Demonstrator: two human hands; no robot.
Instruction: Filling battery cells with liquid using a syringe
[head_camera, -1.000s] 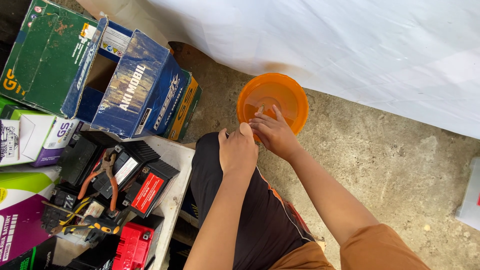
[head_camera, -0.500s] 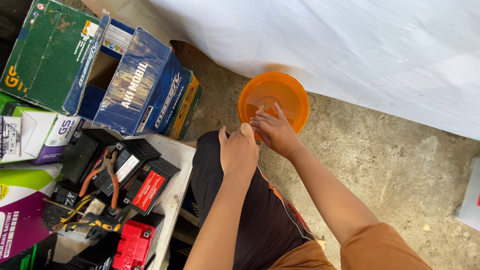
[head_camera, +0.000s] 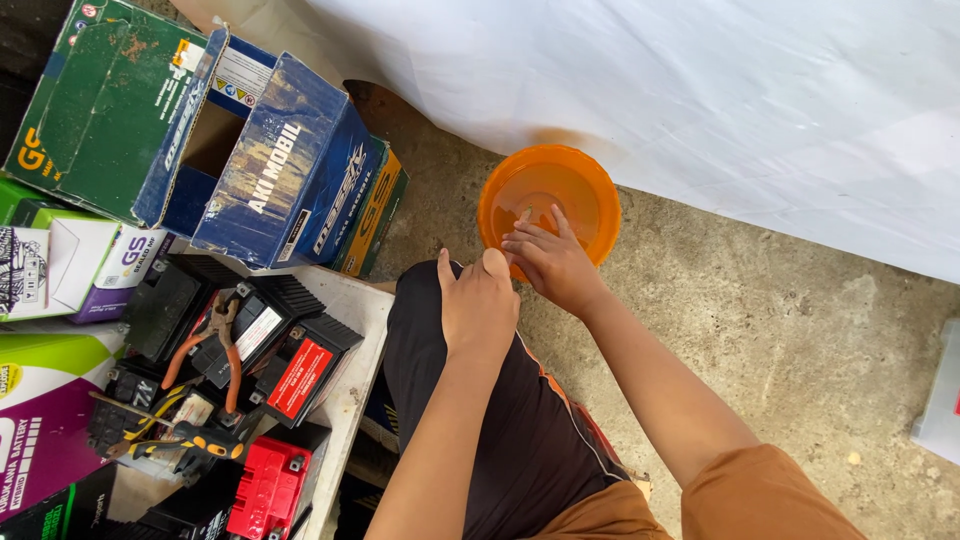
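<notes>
Rough grey concrete is seen underfoot, with a white sheet draped across the upper part of the view. On the concrete, just at the sheet's edge, an orange bowl is set upright with its mouth turned up; being round, it has no long axis to speak of. It is made of translucent, smooth plastic, and whether anything lies inside cannot be told. The right hand is laid over the bowl's near rim, its fingers loosely spread and dipped into the bowl, nothing being pinched. The left hand is rested on a knee clad in black shorts, curled into a loose fist with the thumb raised; whether anything is enclosed cannot be told. To the left, a white table is crowded with boxy black batteries and a red one, with orange-handled pliers laid across them. Worn cardboard boxes, blue and green, are stacked behind the table.
</notes>
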